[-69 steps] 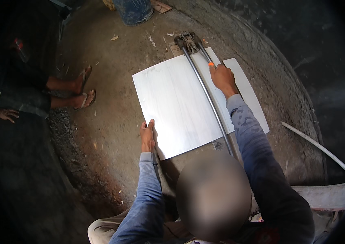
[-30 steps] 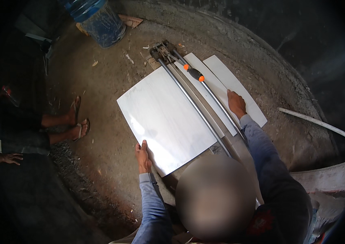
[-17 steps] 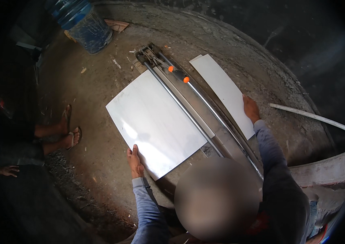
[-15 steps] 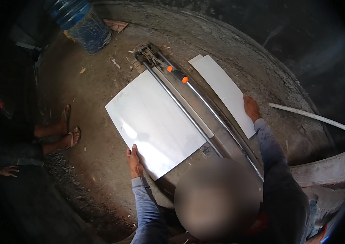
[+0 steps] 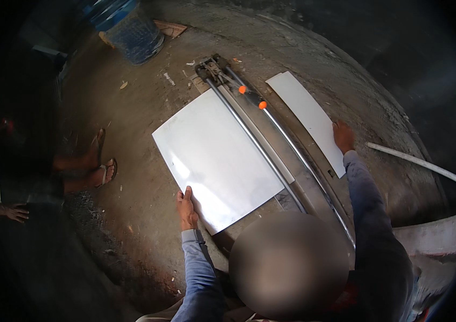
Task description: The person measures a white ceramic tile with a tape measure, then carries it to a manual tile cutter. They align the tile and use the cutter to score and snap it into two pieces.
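A large glossy white tile (image 5: 220, 161) lies under the steel rails of a manual tile cutter (image 5: 252, 137), which has orange knobs on its dark handle. My left hand (image 5: 187, 210) is closed on the tile's near-left edge, its thumb on the top face and its fingers hidden below. To the right of the cutter is a narrow white tile strip (image 5: 308, 114), apart from the large tile. My right hand (image 5: 343, 137) grips the strip's outer edge near its close end. The rounded blur covers the near end of the cutter.
A dirty blue bucket (image 5: 139, 40) stands at the far left beside a reddish broken piece (image 5: 170, 28). Another person's sandalled foot (image 5: 109, 173) and hand (image 5: 16, 212) show at left. A white pipe (image 5: 421, 163) lies at right. Small scraps (image 5: 169, 79) litter the dirty floor.
The whole scene has shifted right in the view. The strip in my right hand looks narrower, as if tilted more. My left hand keeps its hold on the large tile.
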`<state>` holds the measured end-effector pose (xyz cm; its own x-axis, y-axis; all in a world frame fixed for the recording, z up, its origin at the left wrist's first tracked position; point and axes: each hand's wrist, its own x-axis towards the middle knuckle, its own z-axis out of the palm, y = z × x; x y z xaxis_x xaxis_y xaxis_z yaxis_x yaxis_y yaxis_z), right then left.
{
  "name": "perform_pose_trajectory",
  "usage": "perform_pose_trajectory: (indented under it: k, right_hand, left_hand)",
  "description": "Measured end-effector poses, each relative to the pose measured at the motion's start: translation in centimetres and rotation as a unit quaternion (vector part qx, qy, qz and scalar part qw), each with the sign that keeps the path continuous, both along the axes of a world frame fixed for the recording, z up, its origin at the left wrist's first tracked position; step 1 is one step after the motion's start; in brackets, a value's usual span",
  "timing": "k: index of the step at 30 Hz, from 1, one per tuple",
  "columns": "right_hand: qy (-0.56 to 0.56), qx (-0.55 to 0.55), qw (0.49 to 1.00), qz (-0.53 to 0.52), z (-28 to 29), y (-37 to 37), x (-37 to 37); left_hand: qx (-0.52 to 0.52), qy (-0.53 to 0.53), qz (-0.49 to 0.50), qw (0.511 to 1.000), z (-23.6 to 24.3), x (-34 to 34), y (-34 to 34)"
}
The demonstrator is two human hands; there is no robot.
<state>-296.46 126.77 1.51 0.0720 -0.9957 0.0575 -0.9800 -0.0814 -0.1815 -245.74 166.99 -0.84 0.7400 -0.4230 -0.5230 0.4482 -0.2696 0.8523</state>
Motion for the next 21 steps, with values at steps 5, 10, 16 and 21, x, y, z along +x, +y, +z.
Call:
perform_pose_trajectory:
  k: [5, 10, 16, 21]
  right_hand:
    - [-0.083, -0.039, 0.99, 0.104, 6.3, 0.2, 8.1]
    - [-0.589, 0.343, 0.722, 0.116, 14.0, 4.9, 22.5]
    - [-0.63, 0.295, 0.705, 0.14, 21.4, 3.3, 31.7]
    - [-0.604, 0.305, 0.719, 0.16, 24.0, 0.1, 33.2]
  left_hand:
    - [-0.016, 0.007, -0.006, 1.0, 0.1, 0.0, 0.0]
    - [-0.034, 0.03, -0.004, 0.999, 0.1, 0.3, -0.2]
    - [-0.017, 0.079, -0.025, 0.996, 0.2, 0.5, -0.6]
    - [-0.057, 0.069, -0.013, 0.996, -0.1, 0.2, -0.8]
